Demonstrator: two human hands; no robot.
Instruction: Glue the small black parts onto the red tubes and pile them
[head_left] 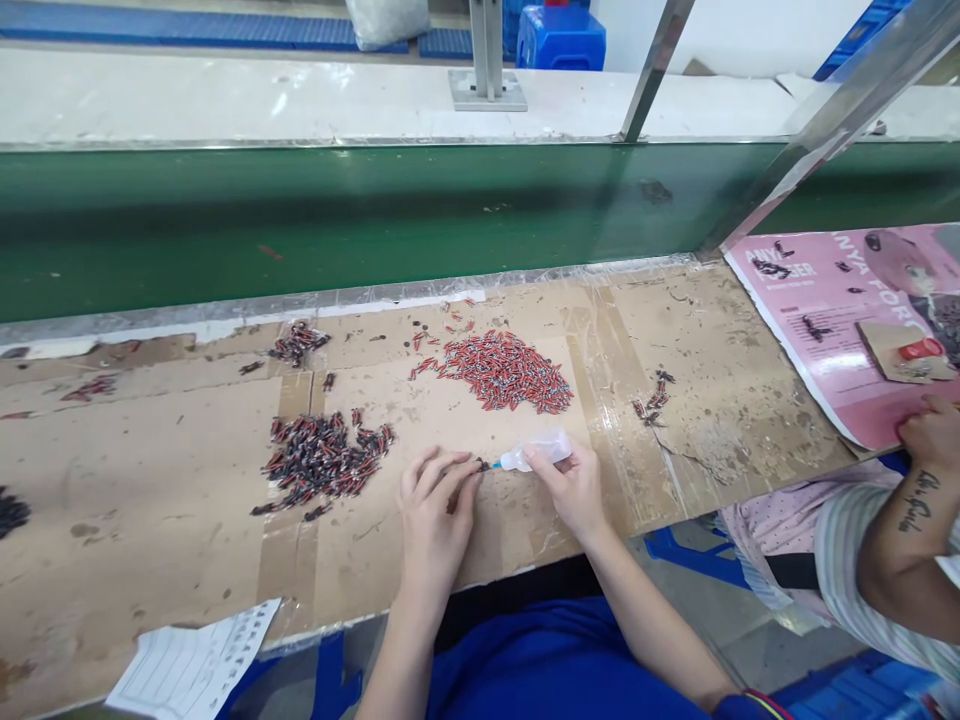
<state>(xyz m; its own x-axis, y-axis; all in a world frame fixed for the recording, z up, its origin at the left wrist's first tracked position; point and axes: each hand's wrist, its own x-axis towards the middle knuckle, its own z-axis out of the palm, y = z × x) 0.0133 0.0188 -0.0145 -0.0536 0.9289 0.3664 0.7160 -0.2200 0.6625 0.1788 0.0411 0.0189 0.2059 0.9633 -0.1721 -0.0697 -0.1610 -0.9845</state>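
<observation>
My right hand is closed round a small translucent squeeze bottle, which lies nearly level with its thin blue nozzle pointing left. Between the fingertips of my left hand is a small dark part, pinched right at the nozzle's tip; its details are too small to make out. Beyond the bottle spreads a heap of small red parts with silvery bits. Left of my left hand lies a pile of black-and-red parts.
Cardboard covers the bench, with a green conveyor belt behind it. Smaller clusters lie about. A paper sheet hangs over the front edge. At right, another person's forearm rests near a pink poster.
</observation>
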